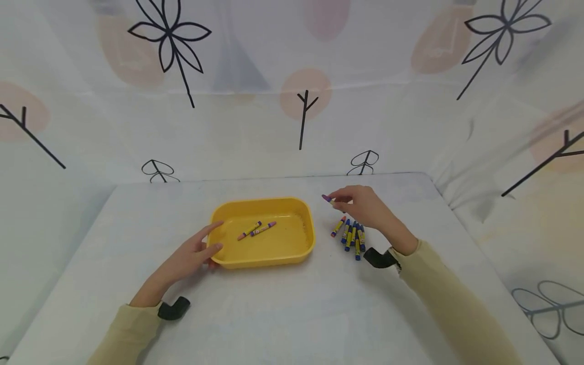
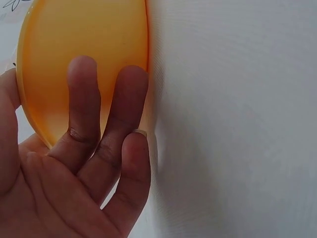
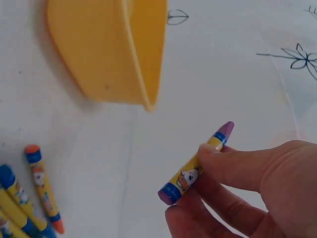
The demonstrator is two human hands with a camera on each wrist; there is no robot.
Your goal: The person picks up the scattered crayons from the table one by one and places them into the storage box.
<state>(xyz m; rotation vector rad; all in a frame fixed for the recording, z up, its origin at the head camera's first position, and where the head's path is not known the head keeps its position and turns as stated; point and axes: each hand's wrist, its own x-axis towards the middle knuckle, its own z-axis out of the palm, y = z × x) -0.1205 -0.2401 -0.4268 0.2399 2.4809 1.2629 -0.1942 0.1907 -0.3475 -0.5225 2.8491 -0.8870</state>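
Note:
A purple crayon [image 3: 190,173] with a yellow and blue wrapper is pinched between the thumb and fingers of my right hand [image 1: 362,205], right of the yellow tray [image 1: 262,264]. The right wrist view shows its purple tip pointing away from the tray. My left hand [image 1: 191,256] holds the tray's left end, with thumb and index over the rim and other fingers [image 2: 83,89] against the outer wall. Inside the tray lie an orange crayon [image 1: 249,231] and a pinkish-purple crayon [image 1: 263,229], close together.
Below my right hand, a pile of several crayons [image 1: 353,236] lies on the white tabletop [image 1: 274,319], an orange-tipped crayon [image 3: 43,188] at its left edge. A pale patterned cloth [image 1: 255,126] hangs behind and beside the table.

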